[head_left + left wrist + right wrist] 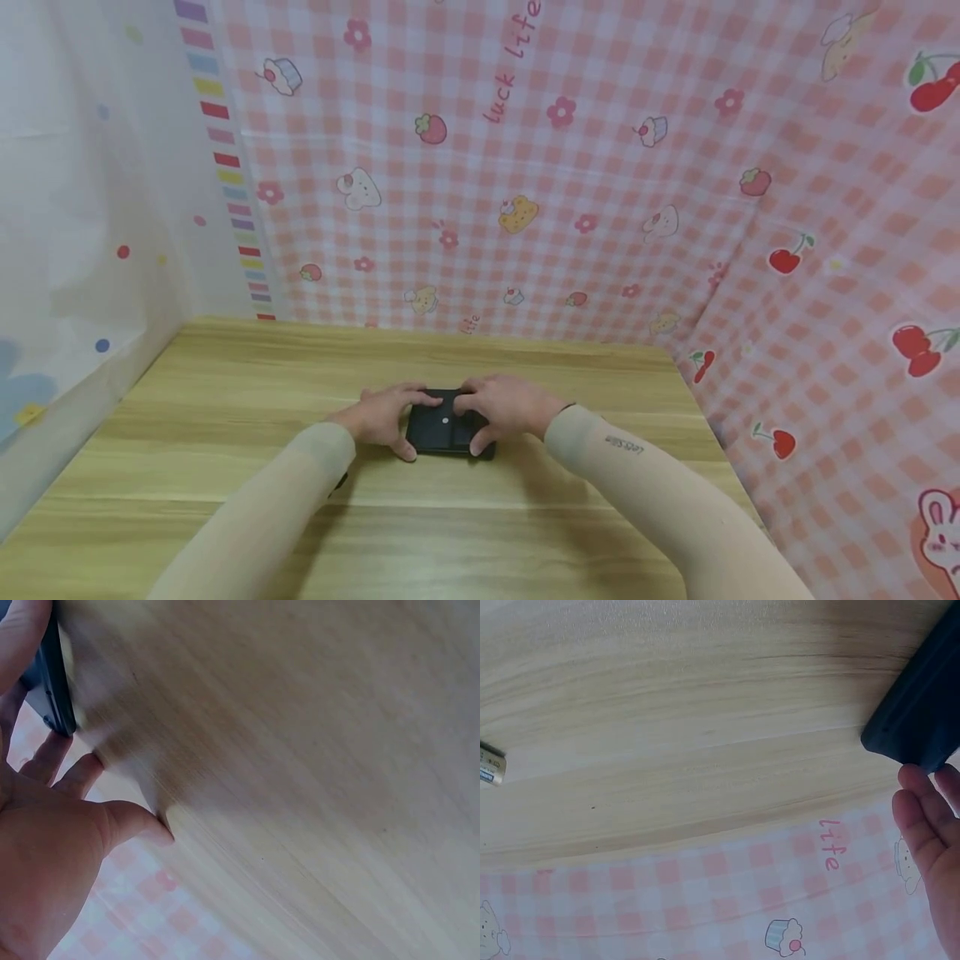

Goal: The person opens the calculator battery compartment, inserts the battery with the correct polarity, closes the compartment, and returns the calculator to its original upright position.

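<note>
A flat, black rectangular object (431,429) with a small pale dot and a dividing line on top lies on the table between both hands. My left hand (380,419) grips its left end, thumb at the near edge and index finger over the top. The right hand (513,406) holds the other end, thumb at the near corner and bent fingers on the upper face. In the left wrist view, fingertips of the left hand (52,847) meet a corner of the black object (56,675). The right wrist view shows right-hand fingers (922,817) against the dark casing (922,705).
A gold-coloured battery (490,766) lies on the wooden table (690,735), at the left edge of the right wrist view. Pink checked cloth (465,167) hangs behind the table and along its right side. A whitish sheet (67,208) hangs on the left.
</note>
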Available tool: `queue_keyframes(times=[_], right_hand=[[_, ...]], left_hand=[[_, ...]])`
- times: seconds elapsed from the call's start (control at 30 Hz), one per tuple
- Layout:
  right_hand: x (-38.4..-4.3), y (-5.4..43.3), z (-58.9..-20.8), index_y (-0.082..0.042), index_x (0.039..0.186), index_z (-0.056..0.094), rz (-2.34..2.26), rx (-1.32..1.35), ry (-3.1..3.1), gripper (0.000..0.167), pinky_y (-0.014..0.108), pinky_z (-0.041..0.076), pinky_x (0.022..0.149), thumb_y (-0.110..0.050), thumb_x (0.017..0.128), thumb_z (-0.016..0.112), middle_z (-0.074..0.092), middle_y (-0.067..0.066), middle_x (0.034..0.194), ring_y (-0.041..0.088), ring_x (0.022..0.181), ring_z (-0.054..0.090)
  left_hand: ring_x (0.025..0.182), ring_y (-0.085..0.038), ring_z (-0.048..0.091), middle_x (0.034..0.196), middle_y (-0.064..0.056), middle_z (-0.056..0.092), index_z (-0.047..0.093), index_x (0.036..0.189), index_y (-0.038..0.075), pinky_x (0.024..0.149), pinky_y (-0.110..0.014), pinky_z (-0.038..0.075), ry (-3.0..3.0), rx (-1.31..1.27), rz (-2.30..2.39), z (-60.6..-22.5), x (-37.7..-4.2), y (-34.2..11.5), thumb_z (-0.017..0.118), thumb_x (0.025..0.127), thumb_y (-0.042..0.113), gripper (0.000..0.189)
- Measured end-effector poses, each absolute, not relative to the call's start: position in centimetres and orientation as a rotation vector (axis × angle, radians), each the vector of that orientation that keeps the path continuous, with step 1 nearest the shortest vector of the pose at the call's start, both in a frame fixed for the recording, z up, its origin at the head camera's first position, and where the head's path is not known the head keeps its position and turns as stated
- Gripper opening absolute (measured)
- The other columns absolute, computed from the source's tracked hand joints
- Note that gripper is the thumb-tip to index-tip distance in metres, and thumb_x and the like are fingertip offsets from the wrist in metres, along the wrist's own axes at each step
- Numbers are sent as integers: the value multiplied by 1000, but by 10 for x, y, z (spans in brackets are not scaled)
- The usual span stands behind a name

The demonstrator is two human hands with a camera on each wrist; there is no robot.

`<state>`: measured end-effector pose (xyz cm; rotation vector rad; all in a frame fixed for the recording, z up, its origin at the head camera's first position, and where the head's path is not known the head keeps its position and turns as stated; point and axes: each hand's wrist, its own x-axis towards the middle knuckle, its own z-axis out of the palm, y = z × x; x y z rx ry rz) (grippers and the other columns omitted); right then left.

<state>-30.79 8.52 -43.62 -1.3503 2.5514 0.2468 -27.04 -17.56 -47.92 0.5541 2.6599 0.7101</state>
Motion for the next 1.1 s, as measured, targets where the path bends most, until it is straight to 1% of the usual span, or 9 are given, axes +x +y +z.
queue_keyframes(times=[0.17, 0.43, 0.53, 0.67, 0.73, 0.83, 0.9, 0.97, 1.1], right_hand=[[-306, 87, -439, -32, 142, 63, 172, -1305, 2568, 63, 47, 54, 113, -61, 89, 79, 54, 10, 158, 31, 134, 64], [-306, 89, -442, -30, 137, 64, 45, -1253, 2587, 60, 46, 54, 112, -56, 86, 84, 60, 8, 152, 27, 129, 66], [-306, 89, -442, -30, 137, 64, 46, -1249, 2597, 61, 52, 48, 120, -57, 86, 84, 61, 8, 153, 30, 138, 62], [-306, 90, -442, -30, 138, 63, 51, -1240, 2604, 63, 63, 36, 127, -58, 85, 84, 58, 9, 159, 39, 153, 48], [-306, 90, -442, -30, 138, 63, 49, -1234, 2602, 63, 65, 33, 128, -58, 85, 83, 56, 10, 160, 42, 156, 43], [-306, 90, -443, -29, 139, 62, 44, -1236, 2599, 63, 66, 31, 128, -57, 86, 83, 56, 11, 160, 42, 157, 41], [-306, 90, -443, -28, 139, 62, 40, -1244, 2599, 63, 65, 31, 129, -57, 86, 83, 58, 10, 158, 40, 157, 43], [-306, 90, -444, -28, 138, 62, 36, -1255, 2604, 63, 62, 32, 129, -56, 86, 84, 61, 9, 155, 35, 154, 47], [-306, 91, -446, -28, 137, 63, 36, -1274, 2623, 63, 53, 40, 125, -56, 85, 85, 67, 4, 142, 24, 134, 61]], left_hand=[[161, -45, 30, 176, -15, 31, 54, 158, 27, 118, -89, 13, 2656, 546, 705, -480, -270, -175, 99, 76, 27, 94], [161, -45, 30, 176, -14, 31, 54, 158, 28, 118, -89, 12, 2659, 535, 718, -480, -271, -175, 100, 75, 27, 94], [161, -45, 31, 176, -14, 32, 54, 158, 28, 117, -89, 11, 2660, 536, 721, -481, -270, -176, 100, 75, 28, 94], [162, -45, 29, 176, -14, 31, 54, 158, 28, 117, -90, 10, 2657, 536, 727, -481, -271, -175, 100, 75, 27, 94], [162, -45, 29, 176, -14, 31, 54, 158, 28, 117, -90, 10, 2657, 540, 724, -482, -271, -176, 99, 75, 27, 94], [162, -45, 29, 176, -15, 31, 53, 159, 28, 117, -90, 10, 2655, 543, 719, -483, -271, -176, 99, 76, 27, 94], [162, -45, 29, 176, -15, 31, 53, 158, 28, 117, -90, 10, 2655, 546, 716, -483, -272, -176, 99, 76, 27, 94], [162, -45, 29, 176, -14, 31, 54, 158, 29, 117, -90, 9, 2652, 538, 725, -484, -272, -176, 99, 76, 27, 94], [162, -45, 30, 176, -13, 32, 54, 158, 29, 118, -89, 9, 2654, 523, 738, -483, -272, -176, 100, 75, 28, 94]])
